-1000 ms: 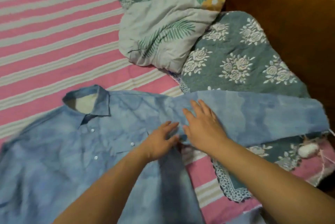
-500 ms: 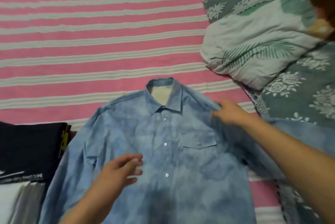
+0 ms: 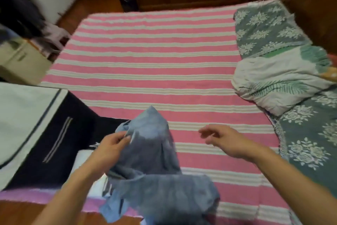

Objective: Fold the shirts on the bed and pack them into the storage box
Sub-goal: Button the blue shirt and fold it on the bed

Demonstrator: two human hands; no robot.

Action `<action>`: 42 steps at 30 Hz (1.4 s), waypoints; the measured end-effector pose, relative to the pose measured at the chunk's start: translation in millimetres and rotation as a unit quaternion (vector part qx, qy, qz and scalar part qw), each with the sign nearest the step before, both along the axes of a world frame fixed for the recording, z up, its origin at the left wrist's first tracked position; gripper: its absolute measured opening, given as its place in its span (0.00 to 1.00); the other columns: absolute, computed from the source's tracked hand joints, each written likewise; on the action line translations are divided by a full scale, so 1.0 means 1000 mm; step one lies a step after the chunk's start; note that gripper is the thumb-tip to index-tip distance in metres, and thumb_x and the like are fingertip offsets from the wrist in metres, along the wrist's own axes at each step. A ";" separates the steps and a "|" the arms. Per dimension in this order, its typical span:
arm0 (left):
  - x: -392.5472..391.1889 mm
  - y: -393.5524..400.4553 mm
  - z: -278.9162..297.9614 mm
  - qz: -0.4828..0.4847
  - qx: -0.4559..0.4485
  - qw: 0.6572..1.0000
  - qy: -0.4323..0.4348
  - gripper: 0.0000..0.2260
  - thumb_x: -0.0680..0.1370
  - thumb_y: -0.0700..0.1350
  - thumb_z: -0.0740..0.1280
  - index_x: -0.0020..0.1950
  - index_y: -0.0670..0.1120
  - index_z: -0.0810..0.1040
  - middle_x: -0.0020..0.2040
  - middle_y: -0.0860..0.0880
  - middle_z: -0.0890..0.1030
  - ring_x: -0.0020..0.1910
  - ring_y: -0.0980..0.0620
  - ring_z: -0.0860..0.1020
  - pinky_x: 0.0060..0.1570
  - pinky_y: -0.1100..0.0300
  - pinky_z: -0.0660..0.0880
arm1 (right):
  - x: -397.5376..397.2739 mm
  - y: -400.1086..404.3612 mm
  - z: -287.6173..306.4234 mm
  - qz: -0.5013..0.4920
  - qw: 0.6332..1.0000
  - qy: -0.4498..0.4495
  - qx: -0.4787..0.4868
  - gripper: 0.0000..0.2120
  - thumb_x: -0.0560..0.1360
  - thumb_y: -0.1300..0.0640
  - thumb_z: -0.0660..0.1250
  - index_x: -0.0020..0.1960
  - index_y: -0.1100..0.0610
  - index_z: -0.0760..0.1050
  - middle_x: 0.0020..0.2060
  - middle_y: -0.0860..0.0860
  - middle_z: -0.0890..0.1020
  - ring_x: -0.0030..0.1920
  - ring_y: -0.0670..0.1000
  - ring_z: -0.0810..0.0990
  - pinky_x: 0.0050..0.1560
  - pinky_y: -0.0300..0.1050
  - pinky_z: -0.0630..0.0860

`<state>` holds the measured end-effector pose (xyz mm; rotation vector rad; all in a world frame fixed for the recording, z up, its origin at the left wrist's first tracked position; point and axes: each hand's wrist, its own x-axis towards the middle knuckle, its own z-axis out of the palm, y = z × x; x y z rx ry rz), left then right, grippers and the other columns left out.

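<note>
The left hand (image 3: 113,144) pinched the blue shirt (image 3: 155,166), bunched and lifted at the bed's (image 3: 145,64) near edge; the right hand (image 3: 224,141) hovered loose-fingered, holding nothing. Folding looked barely begun. Dark and white garments (image 3: 54,133) lay to the left. No storage box could be identified.

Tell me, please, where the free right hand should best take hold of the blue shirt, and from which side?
Probably the raised peak of the blue shirt, taken from the right. The left hand already pinches its left edge, while the right hand hovers open over the striped bedsheet on that side. The peak stands up clear of the bunched lower cloth, so fingers could close on it easily.
</note>
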<state>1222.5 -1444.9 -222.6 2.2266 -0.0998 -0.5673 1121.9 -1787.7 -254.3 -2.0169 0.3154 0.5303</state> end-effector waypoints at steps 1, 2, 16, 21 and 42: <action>0.008 0.021 0.019 -0.038 0.069 0.995 -0.054 0.07 0.83 0.41 0.65 0.44 0.47 0.77 0.34 0.52 0.77 0.36 0.55 0.74 0.39 0.52 0.70 | 0.021 0.007 0.006 0.035 0.999 -0.016 -0.035 0.17 0.80 0.64 0.64 0.65 0.49 0.77 0.56 0.44 0.83 0.53 0.45 0.82 0.61 0.50 0.78; 0.012 0.041 0.037 -0.082 0.163 0.976 -0.116 0.03 0.82 0.42 0.64 0.50 0.50 0.74 0.35 0.49 0.78 0.36 0.51 0.76 0.38 0.51 0.71 | 0.042 0.020 0.011 0.067 0.996 -0.033 -0.057 0.18 0.81 0.64 0.63 0.68 0.50 0.76 0.58 0.44 0.81 0.54 0.45 0.81 0.60 0.48 0.77; -0.079 0.291 0.119 -0.362 0.387 0.735 -0.422 0.23 0.79 0.35 0.65 0.74 0.45 0.75 0.56 0.47 0.79 0.37 0.47 0.72 0.32 0.54 0.71 | 0.261 0.310 -0.033 0.421 0.881 -0.080 -0.199 0.44 0.70 0.59 0.69 0.82 0.52 0.54 0.80 0.54 0.55 0.79 0.57 0.55 0.77 0.52 0.56; -0.110 0.358 0.088 -0.306 0.394 0.756 -0.424 0.20 0.82 0.36 0.59 0.74 0.44 0.72 0.68 0.45 0.79 0.40 0.45 0.74 0.36 0.53 0.70 | 0.271 0.357 -0.100 0.464 0.863 0.020 -0.200 0.10 0.64 0.57 0.63 0.44 0.50 0.78 0.55 0.51 0.82 0.61 0.58 0.80 0.49 0.48 0.78; -0.174 0.314 0.076 -0.153 0.389 0.819 -0.394 0.16 0.84 0.39 0.60 0.72 0.42 0.75 0.73 0.47 0.75 0.59 0.43 0.83 0.43 0.47 0.83 | 0.162 0.385 -0.135 0.492 0.858 -0.007 -0.150 0.29 0.72 0.62 0.70 0.72 0.50 0.71 0.67 0.54 0.72 0.66 0.58 0.73 0.65 0.55 0.74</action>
